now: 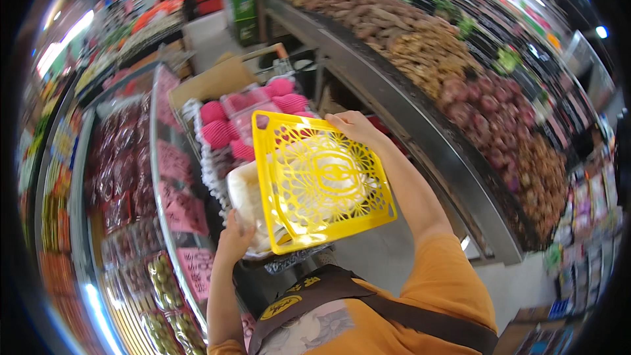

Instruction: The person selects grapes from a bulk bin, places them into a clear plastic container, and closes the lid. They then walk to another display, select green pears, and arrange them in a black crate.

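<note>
My right hand (356, 130) grips the upper right rim of a yellow openwork plastic basket (335, 172), which is tilted and raised in front of me. Behind its lattice is a white lined container (244, 187), mostly hidden. My left hand (236, 237) touches this container's near left side; whether the fingers close around it I cannot tell. Beyond the basket, a cart carries round items in pink foam netting (217, 128) and clear plastic clamshell boxes (246, 108). White foam netting (209, 177) runs along the load's left side.
To the left, a display case (160, 177) holds wrapped packs of fruit (165, 281) and bears pink signs. A metal-edged produce stand (394, 103) with ginger and red onions (485, 103) slopes along the right. A cardboard flap (212, 81) and cart handle (263, 52) rise beyond the load.
</note>
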A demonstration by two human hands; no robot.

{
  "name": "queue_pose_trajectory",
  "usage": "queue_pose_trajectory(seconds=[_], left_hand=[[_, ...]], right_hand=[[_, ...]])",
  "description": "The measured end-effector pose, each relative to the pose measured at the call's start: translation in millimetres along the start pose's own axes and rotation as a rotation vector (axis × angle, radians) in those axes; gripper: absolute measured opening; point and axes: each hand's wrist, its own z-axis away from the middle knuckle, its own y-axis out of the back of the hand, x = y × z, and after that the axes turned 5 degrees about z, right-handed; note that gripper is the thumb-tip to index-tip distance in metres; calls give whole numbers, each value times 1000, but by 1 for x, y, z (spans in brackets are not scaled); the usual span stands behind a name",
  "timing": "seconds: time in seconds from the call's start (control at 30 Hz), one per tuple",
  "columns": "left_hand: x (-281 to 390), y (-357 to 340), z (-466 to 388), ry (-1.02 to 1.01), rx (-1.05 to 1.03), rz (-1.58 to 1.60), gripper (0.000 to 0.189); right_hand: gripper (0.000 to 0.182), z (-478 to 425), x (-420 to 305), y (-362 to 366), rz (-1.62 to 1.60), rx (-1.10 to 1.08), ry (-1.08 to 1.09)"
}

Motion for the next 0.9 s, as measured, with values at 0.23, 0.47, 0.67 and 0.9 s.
queue_pose_trajectory(seconds=[0.23,0.47,0.67,0.9], left_hand=[[25,7,-26,-200,318,898,25],[88,-28,-83,-707,468,375,7],[120,-115,-73,-922,-534,-98,10],[79,-94,-82,-531,-715,-216,15]], right_hand=[[53,100,72,32,-250,59,-339],[45,182,103,-4,-961,189,-478],[42,221,119,50,-947,249,-515],[37,137,23,43,-632,144,-384]])
